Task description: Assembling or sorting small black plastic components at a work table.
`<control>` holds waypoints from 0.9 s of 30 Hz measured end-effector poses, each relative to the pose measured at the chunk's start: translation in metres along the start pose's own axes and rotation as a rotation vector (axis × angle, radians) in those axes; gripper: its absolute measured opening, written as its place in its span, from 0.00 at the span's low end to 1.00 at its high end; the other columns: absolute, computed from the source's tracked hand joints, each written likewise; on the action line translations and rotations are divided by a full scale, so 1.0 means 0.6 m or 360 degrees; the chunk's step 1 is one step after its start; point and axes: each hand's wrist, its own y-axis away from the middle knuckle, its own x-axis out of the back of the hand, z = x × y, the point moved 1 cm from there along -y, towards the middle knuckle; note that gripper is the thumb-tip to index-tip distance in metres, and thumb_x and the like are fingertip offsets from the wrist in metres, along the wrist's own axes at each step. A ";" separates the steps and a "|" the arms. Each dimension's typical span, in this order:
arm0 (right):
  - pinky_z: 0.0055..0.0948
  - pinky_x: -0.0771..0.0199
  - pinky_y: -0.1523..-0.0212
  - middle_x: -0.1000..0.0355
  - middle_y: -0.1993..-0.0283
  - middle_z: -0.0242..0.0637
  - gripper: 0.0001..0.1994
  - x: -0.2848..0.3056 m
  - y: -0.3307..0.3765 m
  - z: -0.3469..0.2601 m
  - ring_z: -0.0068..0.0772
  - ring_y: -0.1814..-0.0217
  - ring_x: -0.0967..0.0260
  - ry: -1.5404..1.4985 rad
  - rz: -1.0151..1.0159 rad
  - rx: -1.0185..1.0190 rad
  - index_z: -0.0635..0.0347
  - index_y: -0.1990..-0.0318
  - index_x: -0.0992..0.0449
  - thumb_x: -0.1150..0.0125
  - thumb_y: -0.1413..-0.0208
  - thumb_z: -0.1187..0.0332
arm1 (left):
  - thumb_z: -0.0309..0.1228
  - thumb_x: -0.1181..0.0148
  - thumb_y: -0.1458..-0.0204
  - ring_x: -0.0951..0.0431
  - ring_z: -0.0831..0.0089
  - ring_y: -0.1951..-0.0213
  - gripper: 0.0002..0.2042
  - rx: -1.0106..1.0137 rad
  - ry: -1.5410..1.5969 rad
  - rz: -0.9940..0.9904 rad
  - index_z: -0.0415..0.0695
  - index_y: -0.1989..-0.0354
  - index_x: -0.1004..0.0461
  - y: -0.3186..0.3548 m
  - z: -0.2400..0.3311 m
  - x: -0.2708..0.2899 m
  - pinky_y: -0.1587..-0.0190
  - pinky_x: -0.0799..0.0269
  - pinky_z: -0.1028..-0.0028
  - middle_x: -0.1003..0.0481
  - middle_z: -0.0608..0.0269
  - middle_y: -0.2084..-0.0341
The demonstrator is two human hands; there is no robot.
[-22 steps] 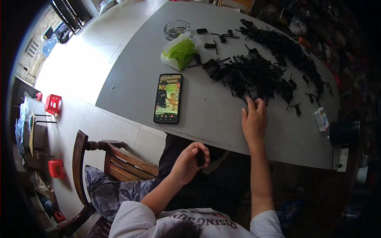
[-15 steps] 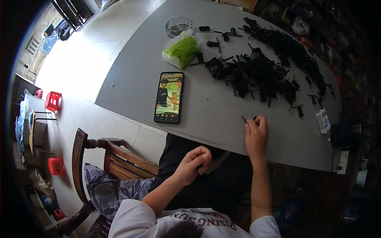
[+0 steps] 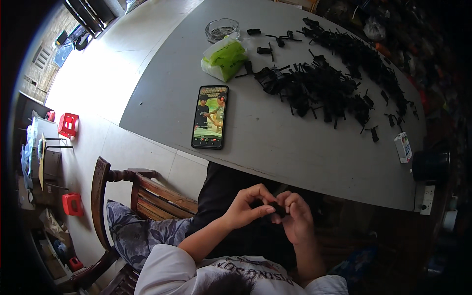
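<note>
While our left hand (image 3: 244,210) and right hand (image 3: 295,220) pinched the small black plastic part (image 3: 278,209) between fingertips, it seemed light, stiff, best gripped by its ends.

Daylight floods from upper left, floor (image 3: 93,83) glaring white; right side dim; fisheye bends table edge (image 3: 295,172); corners black.

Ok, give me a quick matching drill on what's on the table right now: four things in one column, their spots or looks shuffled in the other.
Things:
1. phone
2. glass ashtray
3. green-and-white bag
4. small white box

Descriptions:
A. far end of the table, clear
B. flat, screen lit, near the front edge
C. right side, by the table's edge
D. just in front of the ashtray

Pairs: 1-B, 2-A, 3-D, 4-C
</note>
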 end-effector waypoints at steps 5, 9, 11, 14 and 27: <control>0.26 0.31 0.65 0.33 0.59 0.37 0.17 0.016 0.019 -0.005 0.27 0.63 0.33 0.0224 -0.0195 -0.0545 0.65 0.56 0.34 0.43 0.46 0.61 | 0.27 0.34 0.55 0.27 0.82 0.73 0.09 0.0009 -0.0244 -0.0200 0.39 0.68 0.26 0.000 0.037 0.001 0.69 0.33 0.82 0.27 0.65 0.75; 0.24 0.31 0.60 0.30 0.60 0.38 0.20 0.025 0.042 -0.011 0.26 0.60 0.31 0.0300 -0.0462 -0.0869 0.70 0.52 0.32 0.38 0.50 0.68 | 0.29 0.33 0.58 0.28 0.78 0.77 0.10 0.0044 -0.0516 -0.0678 0.40 0.68 0.25 -0.001 0.060 0.005 0.74 0.34 0.79 0.27 0.64 0.80; 0.23 0.32 0.58 0.30 0.62 0.34 0.13 0.012 0.042 -0.015 0.21 0.61 0.32 0.0301 -0.0566 -0.0914 0.68 0.55 0.30 0.41 0.47 0.72 | 0.30 0.32 0.59 0.29 0.74 0.79 0.10 -0.0136 -0.0532 -0.0903 0.39 0.69 0.24 0.000 0.059 0.005 0.76 0.36 0.77 0.28 0.65 0.82; 0.21 0.33 0.62 0.29 0.64 0.35 0.11 0.008 0.054 -0.005 0.20 0.64 0.33 0.0470 -0.0636 -0.0938 0.68 0.58 0.29 0.41 0.48 0.72 | 0.31 0.32 0.59 0.29 0.69 0.80 0.10 -0.0265 -0.0518 -0.0973 0.40 0.70 0.24 0.001 0.065 0.001 0.78 0.37 0.74 0.29 0.63 0.82; 0.26 0.33 0.67 0.30 0.70 0.41 0.12 -0.020 0.040 -0.019 0.33 0.70 0.32 0.1353 -0.0860 -0.0344 0.67 0.62 0.28 0.37 0.52 0.69 | 0.32 0.33 0.59 0.30 0.68 0.78 0.12 -0.0218 -0.0603 -0.1130 0.42 0.66 0.24 -0.007 0.075 0.011 0.77 0.37 0.73 0.30 0.62 0.80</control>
